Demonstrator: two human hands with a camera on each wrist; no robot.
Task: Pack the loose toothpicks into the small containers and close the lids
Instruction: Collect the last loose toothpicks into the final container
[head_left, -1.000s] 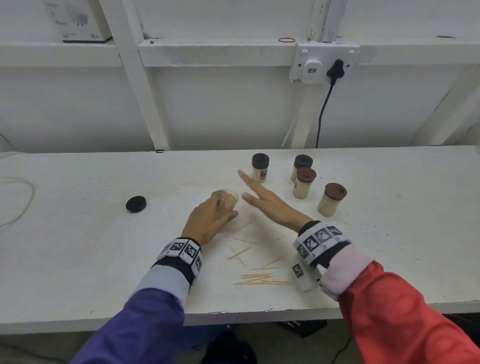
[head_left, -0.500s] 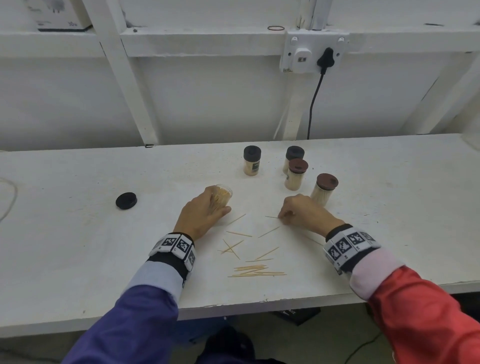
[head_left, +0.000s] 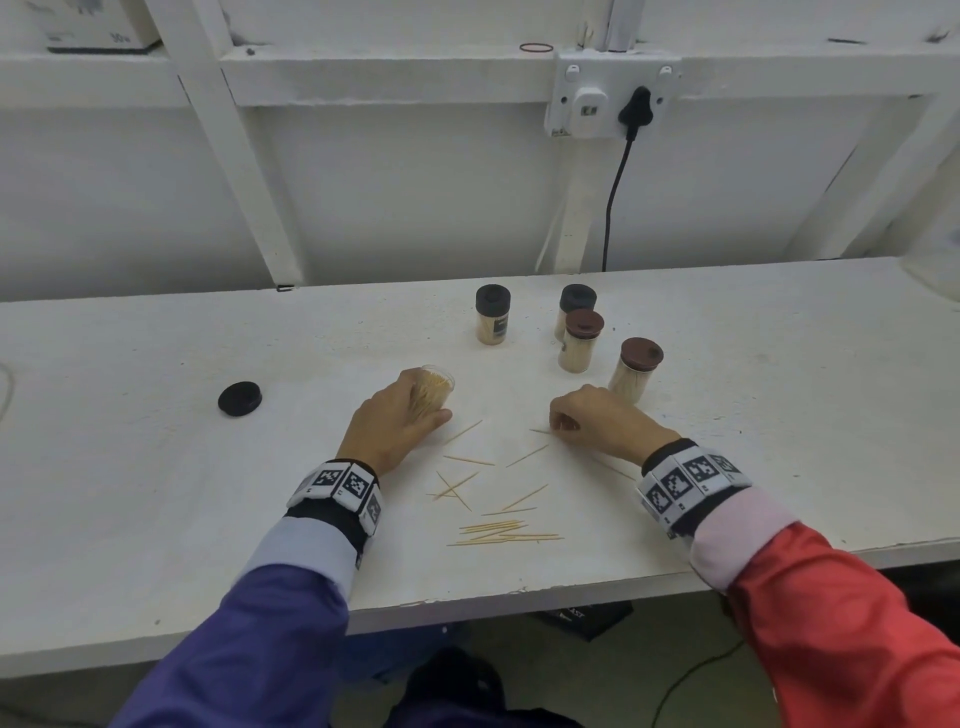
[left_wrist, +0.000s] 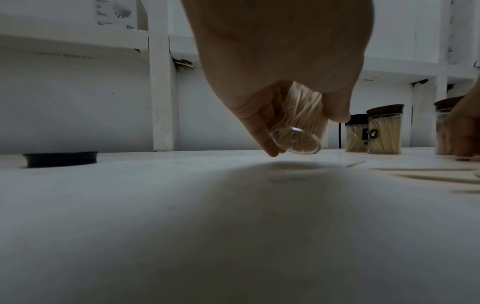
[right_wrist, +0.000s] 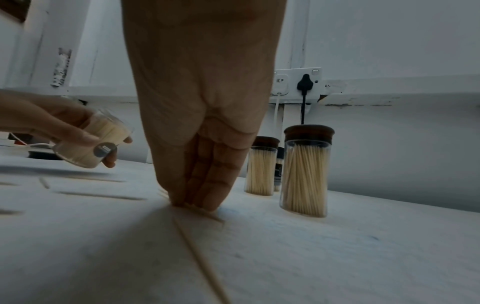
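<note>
My left hand grips an open clear container packed with toothpicks, tilted with its mouth toward the right. In the left wrist view the container's base hangs just above the table. My right hand is curled down on the table, and its fingertips pinch a loose toothpick that sticks out to the left. More loose toothpicks lie scattered between my wrists. A loose black lid sits to the left.
Several closed containers full of toothpicks stand behind my right hand: two with black lids and two with brown lids. The white table's front edge is near my forearms. A wall socket with a black cable is behind.
My right hand left the open container's mouth with fingers spread, dropped to the table and curled onto a toothpick. My left hand kept hold of the container.
</note>
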